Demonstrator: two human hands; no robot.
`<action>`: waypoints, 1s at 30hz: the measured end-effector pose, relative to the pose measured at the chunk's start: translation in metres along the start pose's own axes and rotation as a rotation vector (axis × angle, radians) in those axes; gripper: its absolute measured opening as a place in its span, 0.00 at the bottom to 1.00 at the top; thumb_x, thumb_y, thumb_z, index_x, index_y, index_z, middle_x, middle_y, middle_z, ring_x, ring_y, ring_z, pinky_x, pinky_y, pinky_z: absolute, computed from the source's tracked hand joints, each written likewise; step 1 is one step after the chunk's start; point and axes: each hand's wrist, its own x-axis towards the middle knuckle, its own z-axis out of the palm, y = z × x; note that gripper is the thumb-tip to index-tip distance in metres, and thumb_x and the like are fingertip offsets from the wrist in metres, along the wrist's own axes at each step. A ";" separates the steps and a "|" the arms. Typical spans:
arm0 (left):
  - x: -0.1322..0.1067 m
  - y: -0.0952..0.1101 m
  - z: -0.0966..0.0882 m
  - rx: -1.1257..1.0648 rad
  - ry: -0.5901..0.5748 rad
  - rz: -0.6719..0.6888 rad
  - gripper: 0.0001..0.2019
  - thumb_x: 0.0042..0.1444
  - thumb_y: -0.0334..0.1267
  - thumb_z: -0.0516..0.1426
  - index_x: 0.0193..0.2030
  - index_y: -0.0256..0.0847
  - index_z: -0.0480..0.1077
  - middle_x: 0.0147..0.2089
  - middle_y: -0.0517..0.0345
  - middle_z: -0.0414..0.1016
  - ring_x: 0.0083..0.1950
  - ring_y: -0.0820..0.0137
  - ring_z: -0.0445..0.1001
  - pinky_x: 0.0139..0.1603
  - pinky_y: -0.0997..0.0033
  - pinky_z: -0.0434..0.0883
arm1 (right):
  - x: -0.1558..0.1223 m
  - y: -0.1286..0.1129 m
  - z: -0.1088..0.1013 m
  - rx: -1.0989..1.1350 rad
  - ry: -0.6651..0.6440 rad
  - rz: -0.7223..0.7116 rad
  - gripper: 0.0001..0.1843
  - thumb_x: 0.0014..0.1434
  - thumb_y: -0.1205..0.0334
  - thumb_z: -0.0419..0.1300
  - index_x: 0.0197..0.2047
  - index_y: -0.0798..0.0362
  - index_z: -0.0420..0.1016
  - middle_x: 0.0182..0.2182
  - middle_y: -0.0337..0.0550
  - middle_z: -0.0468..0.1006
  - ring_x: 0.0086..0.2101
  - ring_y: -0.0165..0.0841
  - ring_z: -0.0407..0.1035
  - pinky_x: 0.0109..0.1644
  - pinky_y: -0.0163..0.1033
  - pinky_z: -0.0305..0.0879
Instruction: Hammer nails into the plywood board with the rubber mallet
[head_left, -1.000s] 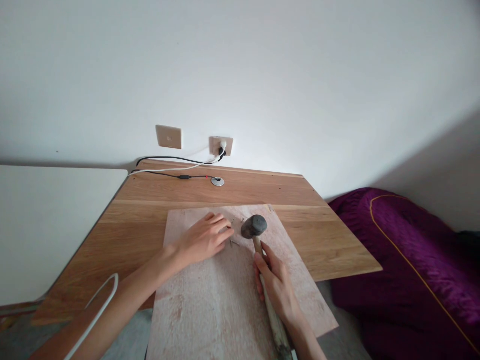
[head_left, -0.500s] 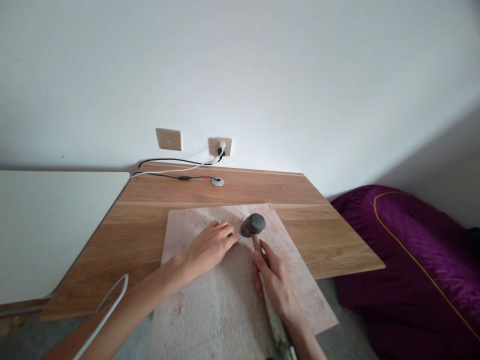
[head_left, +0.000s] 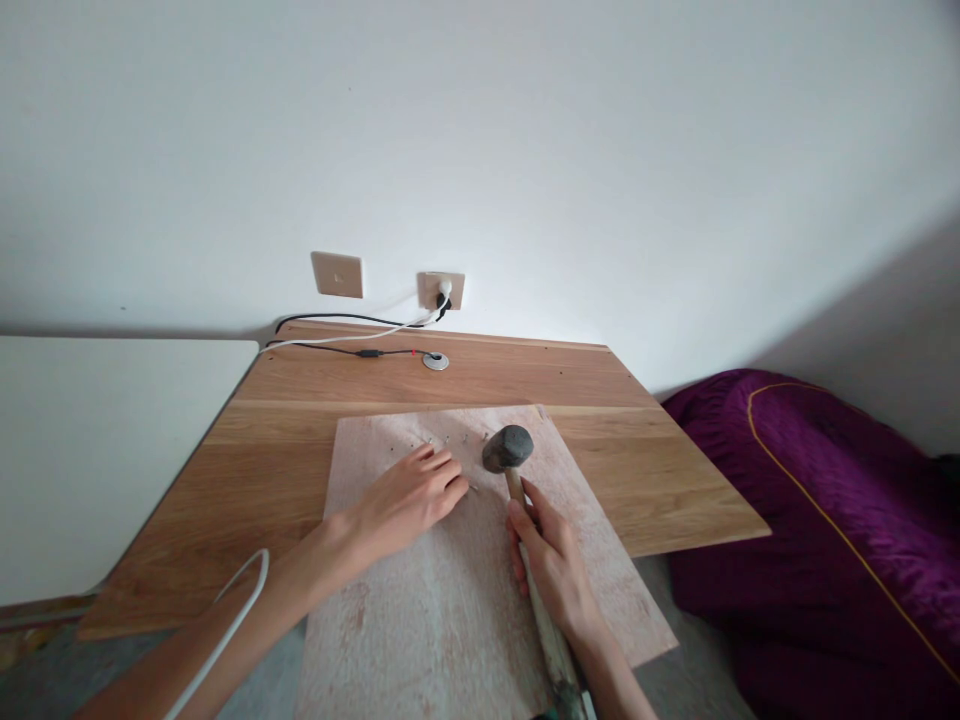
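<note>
My right hand [head_left: 551, 560] is closed around the wooden handle of a mallet [head_left: 508, 449], whose dark grey head hangs over a pale wooden board [head_left: 420, 630]. My left hand [head_left: 420, 490] is on the board with its fingers curled downward; the fingertips are hidden, so what they hold, if anything, does not show. Just right of these fingers, a small nail [head_left: 472, 487] is visible. Several nails [head_left: 466, 437] stand in a row across the far part of the board, beyond the left hand.
Under the board is a brown wooden tabletop [head_left: 675, 480] against the white wall. Black and white cables [head_left: 352, 338] run along its back edge to a wall socket [head_left: 441, 290]. A white surface [head_left: 112, 450] lies left, purple cloth [head_left: 810, 560] right. A white cord [head_left: 232, 630] crosses the left forearm.
My left hand has shifted slightly left and toward me, exposing more of the row of nails and the nail beside its fingers. The mallet and right hand have barely moved.
</note>
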 end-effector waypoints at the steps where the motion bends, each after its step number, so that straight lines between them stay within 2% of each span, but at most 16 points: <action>1: -0.002 -0.001 0.000 -0.014 0.003 -0.002 0.05 0.66 0.25 0.59 0.43 0.37 0.74 0.40 0.53 0.76 0.45 0.59 0.75 0.49 0.58 0.70 | 0.000 -0.001 0.000 -0.001 0.003 -0.002 0.25 0.68 0.34 0.57 0.44 0.50 0.68 0.14 0.30 0.66 0.13 0.29 0.59 0.15 0.32 0.55; 6: -0.010 -0.009 0.001 -0.093 0.012 -0.030 0.04 0.65 0.26 0.61 0.40 0.38 0.73 0.42 0.54 0.76 0.47 0.60 0.76 0.49 0.60 0.71 | 0.000 -0.004 0.001 -0.002 0.019 -0.007 0.26 0.66 0.33 0.57 0.42 0.50 0.68 0.14 0.30 0.65 0.13 0.28 0.57 0.15 0.32 0.53; 12: -0.023 -0.034 -0.003 -0.278 0.029 -0.165 0.06 0.61 0.25 0.61 0.36 0.39 0.72 0.37 0.58 0.77 0.40 0.65 0.76 0.47 0.62 0.72 | 0.000 -0.002 0.001 0.028 0.006 -0.010 0.27 0.66 0.32 0.58 0.44 0.50 0.69 0.15 0.30 0.65 0.13 0.28 0.57 0.14 0.31 0.53; 14: -0.025 -0.044 -0.006 -0.367 0.026 -0.205 0.07 0.57 0.23 0.61 0.37 0.40 0.73 0.38 0.59 0.78 0.40 0.65 0.77 0.45 0.64 0.72 | 0.000 -0.001 0.001 0.034 0.006 -0.015 0.28 0.65 0.31 0.59 0.44 0.50 0.70 0.15 0.29 0.64 0.13 0.28 0.57 0.14 0.31 0.53; 17: -0.026 -0.053 -0.009 -0.445 0.011 -0.222 0.14 0.53 0.22 0.60 0.44 0.41 0.76 0.45 0.57 0.79 0.44 0.65 0.78 0.45 0.66 0.72 | 0.001 0.001 0.001 0.032 0.010 -0.021 0.28 0.66 0.31 0.58 0.45 0.50 0.70 0.15 0.29 0.64 0.13 0.28 0.57 0.14 0.31 0.54; 20: -0.024 -0.050 -0.006 -0.448 -0.006 -0.192 0.15 0.55 0.22 0.59 0.45 0.42 0.77 0.48 0.55 0.78 0.46 0.65 0.78 0.47 0.66 0.72 | 0.002 0.003 0.001 0.027 0.008 -0.020 0.27 0.66 0.31 0.58 0.43 0.50 0.70 0.15 0.29 0.65 0.14 0.28 0.57 0.14 0.31 0.55; 24: -0.024 -0.044 -0.002 -0.395 -0.035 -0.172 0.10 0.58 0.22 0.57 0.39 0.40 0.75 0.42 0.55 0.77 0.41 0.65 0.77 0.44 0.67 0.72 | 0.002 0.001 0.001 0.023 0.008 -0.017 0.26 0.66 0.32 0.58 0.41 0.49 0.68 0.15 0.29 0.64 0.13 0.27 0.57 0.14 0.31 0.53; 27: -0.027 -0.050 -0.002 -0.388 -0.021 -0.216 0.13 0.56 0.20 0.56 0.42 0.41 0.75 0.41 0.55 0.77 0.42 0.65 0.77 0.44 0.67 0.71 | 0.001 -0.001 0.001 0.016 0.003 -0.020 0.27 0.65 0.31 0.58 0.40 0.48 0.67 0.15 0.29 0.65 0.14 0.27 0.57 0.14 0.31 0.55; 30: -0.032 -0.062 -0.003 -0.416 -0.060 -0.301 0.13 0.53 0.21 0.56 0.40 0.42 0.74 0.40 0.57 0.77 0.41 0.65 0.77 0.44 0.68 0.70 | 0.001 -0.002 0.001 0.012 0.001 -0.016 0.27 0.65 0.30 0.58 0.40 0.48 0.67 0.15 0.29 0.65 0.14 0.28 0.57 0.15 0.31 0.55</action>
